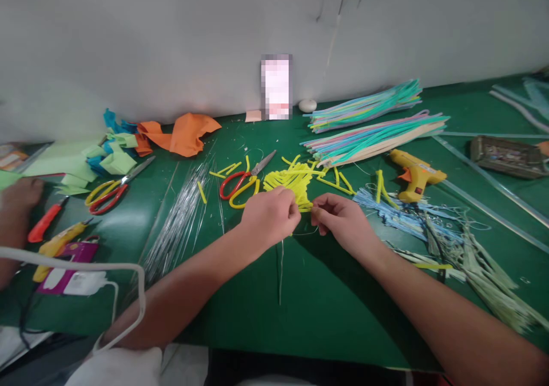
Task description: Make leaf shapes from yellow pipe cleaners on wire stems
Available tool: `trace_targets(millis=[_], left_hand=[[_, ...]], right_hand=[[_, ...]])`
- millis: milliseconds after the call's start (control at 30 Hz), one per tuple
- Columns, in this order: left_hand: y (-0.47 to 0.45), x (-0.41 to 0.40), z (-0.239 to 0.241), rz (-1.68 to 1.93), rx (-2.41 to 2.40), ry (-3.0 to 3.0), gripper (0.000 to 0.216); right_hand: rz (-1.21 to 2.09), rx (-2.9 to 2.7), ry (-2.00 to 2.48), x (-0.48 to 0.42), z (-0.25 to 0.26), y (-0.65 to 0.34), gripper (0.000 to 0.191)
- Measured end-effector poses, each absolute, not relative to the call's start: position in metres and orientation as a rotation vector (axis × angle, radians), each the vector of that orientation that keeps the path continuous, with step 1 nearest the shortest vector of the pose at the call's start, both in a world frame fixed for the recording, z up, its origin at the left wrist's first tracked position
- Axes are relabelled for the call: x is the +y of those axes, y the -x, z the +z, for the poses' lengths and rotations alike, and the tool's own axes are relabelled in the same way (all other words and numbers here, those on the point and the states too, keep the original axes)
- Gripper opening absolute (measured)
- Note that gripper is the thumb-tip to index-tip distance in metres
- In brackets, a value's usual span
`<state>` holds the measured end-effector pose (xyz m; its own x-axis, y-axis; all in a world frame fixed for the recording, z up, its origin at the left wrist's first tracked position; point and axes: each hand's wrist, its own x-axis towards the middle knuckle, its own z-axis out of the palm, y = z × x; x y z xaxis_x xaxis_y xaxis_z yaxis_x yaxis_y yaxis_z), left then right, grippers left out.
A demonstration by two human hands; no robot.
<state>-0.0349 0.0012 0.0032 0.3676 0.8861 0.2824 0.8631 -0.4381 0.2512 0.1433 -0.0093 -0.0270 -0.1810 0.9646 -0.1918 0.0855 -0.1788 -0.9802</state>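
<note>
My left hand (pixel 274 214) is closed in a fist-like pinch at the front of a heap of short yellow pipe cleaner pieces (pixel 295 177). From under it a thin wire (pixel 281 274) hangs down over the table. Just to the right, my right hand (pixel 337 217) pinches with thumb and forefinger beside the end of a yellow piece. A fine strand of wire bows between the two hands; its exact hold in the fingertips is hard to see. Scissors with red and yellow handles (pixel 240 190) lie behind my left hand.
Bundles of coloured pipe cleaners (pixel 373 137), a yellow glue gun (pixel 416 175) and blue tied strands (pixel 398 214) lie to the right. Loose wires (pixel 180 214), second scissors (pixel 114 194) and orange paper (pixel 189 134) are left. A co-worker's hand (pixel 21 203) rests far left. A phone (pixel 277 86) leans on the wall.
</note>
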Motion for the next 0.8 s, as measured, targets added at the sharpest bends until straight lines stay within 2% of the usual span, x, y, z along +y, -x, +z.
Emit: trace_targets(millis=[200, 333, 500, 667, 800], left_hand=[[0.079, 0.039, 0.014, 0.866, 1.799, -2.369, 0.002], [0.085, 0.052, 0.003, 0.900, 1.453, -2.527, 0.016], [0.066, 0.049, -0.011, 0.864, 1.228, -2.652, 0.008], [0.083, 0.056, -0.006, 1.090, 1.549, -2.451, 0.007], [0.097, 0.059, 0.001, 1.141, 1.716, -2.145, 0.031]], right_hand=[[1.446, -1.307, 1.377, -0.010, -0.024, -0.146, 0.015], [1.455, -1.320, 1.415, -0.010, -0.024, -0.146, 0.013], [1.454, -1.360, 1.420, -0.011, -0.023, -0.146, 0.012], [1.467, -1.330, 1.414, -0.011, -0.024, -0.148, 0.013], [1.469, -1.257, 1.318, -0.009, -0.026, -0.150, 0.018]])
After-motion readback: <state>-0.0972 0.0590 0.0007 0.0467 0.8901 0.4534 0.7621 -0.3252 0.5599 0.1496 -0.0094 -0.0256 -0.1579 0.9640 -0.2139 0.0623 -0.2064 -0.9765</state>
